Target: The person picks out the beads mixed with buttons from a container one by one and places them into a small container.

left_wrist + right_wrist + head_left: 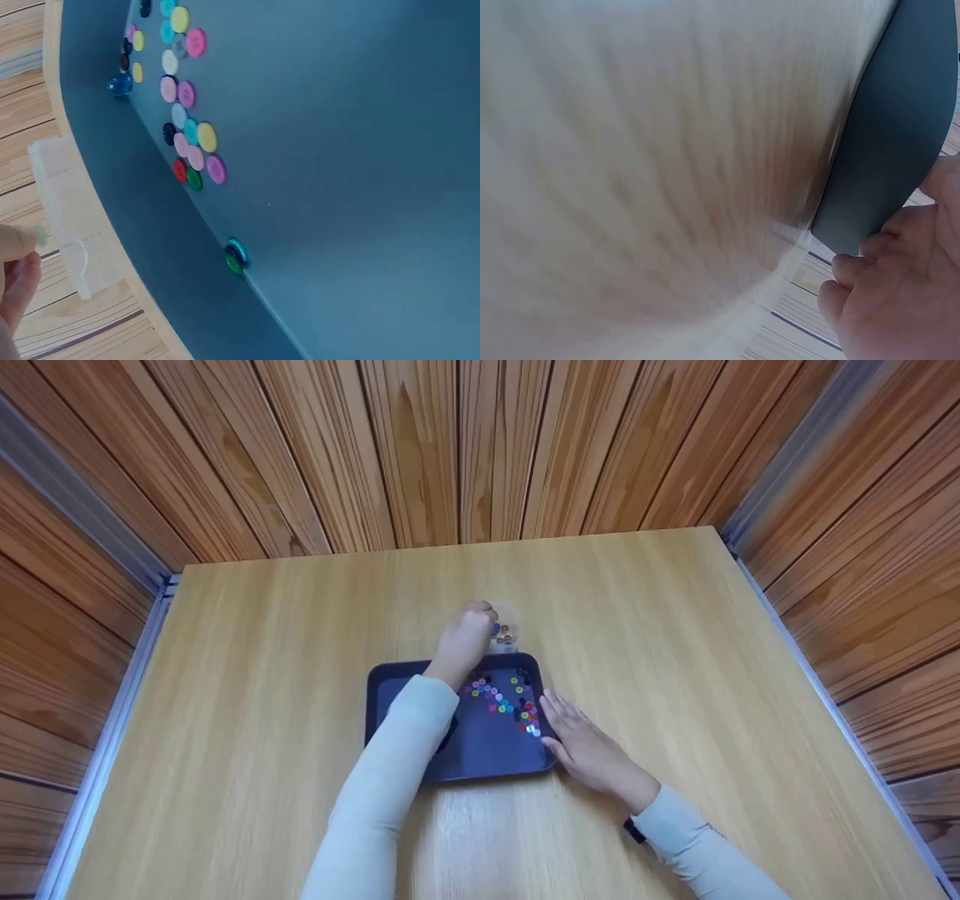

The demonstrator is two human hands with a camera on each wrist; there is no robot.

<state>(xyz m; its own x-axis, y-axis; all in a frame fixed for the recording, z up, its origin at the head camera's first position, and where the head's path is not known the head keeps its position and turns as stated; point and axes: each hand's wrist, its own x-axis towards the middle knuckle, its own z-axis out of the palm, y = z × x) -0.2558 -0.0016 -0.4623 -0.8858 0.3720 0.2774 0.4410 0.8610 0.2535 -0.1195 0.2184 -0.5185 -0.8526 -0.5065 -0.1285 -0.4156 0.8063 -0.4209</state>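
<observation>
My left hand (466, 635) reaches across the dark blue tray (484, 759) to a small clear plastic container (510, 615) behind its far edge. In the left wrist view, thumb and finger pinch a small pale green piece (40, 235), perhaps a button; it is partly hidden. Colourful buttons (501, 706) lie scattered in the right half of the tray. The clear container holds several small coloured pieces (504, 634). My right hand (592, 754) rests against the tray's right side, its fingers extended along the outer wall (900, 112).
The tray stands on a light wooden table (262, 697). Wood-plank walls (465, 450) rise behind and on both sides, with metal rails along the table's side edges. A dark round shape inside the tray is mostly covered by the left forearm.
</observation>
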